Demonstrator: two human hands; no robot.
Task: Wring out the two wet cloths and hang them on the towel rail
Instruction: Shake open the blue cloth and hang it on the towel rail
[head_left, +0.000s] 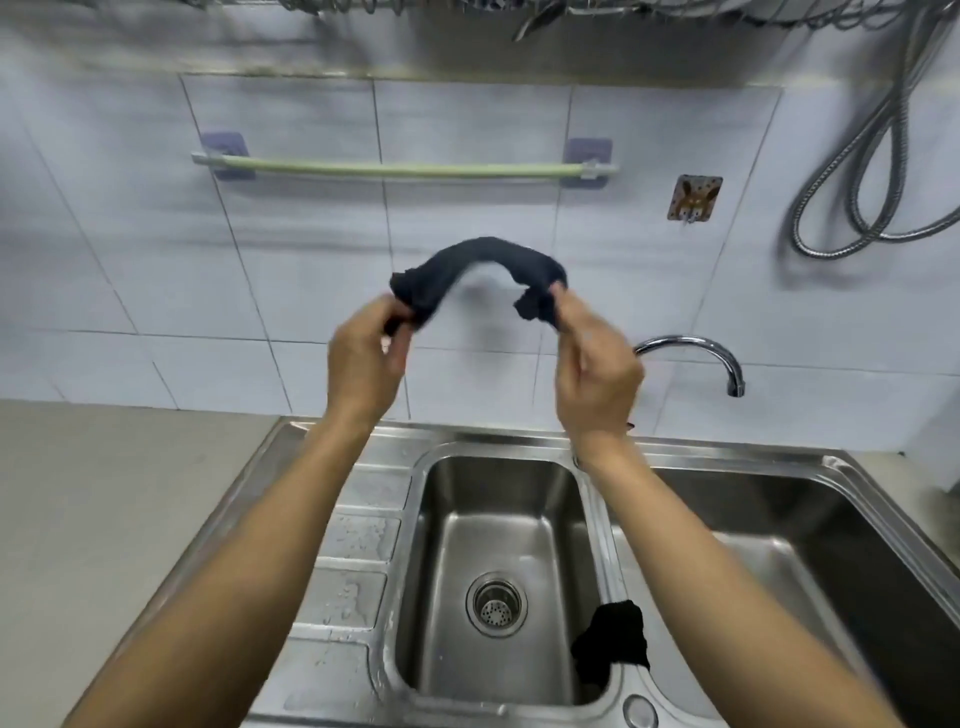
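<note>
Holding the dark cloth (480, 267) in the air above the sink (291, 441), we pinch 1 end in each hand: the left hand (363, 358) has its fingers curled around the left end, and the right hand (597, 374) grips the right end in the same way. The cloth stands between the 2 hands as a twisted roll that bends upward like an arch, below the green towel rail (405, 169) on the tiled wall and well apart from it.

We judge the cloth to be soft and light, but it keeps this rolled shape, so it is probably damp and tightly twisted. It will not break, and it should not slip much, because wet fabric gives good friction to bare fingers. To hang it, we think it is better to open the roll first and take it by 2 corners or along 1 edge, so it can fall flat over the rail.

The 2nd cloth (613, 647) lies in a crumpled heap on the divider between the 2 basins, with 1 part hanging into the left basin, near the drain (496, 605). It looks soaked and will be heavier and may drip. We would take it by the middle of the heap, then find its ends for wringing. The rail carries nothing yet.
</note>
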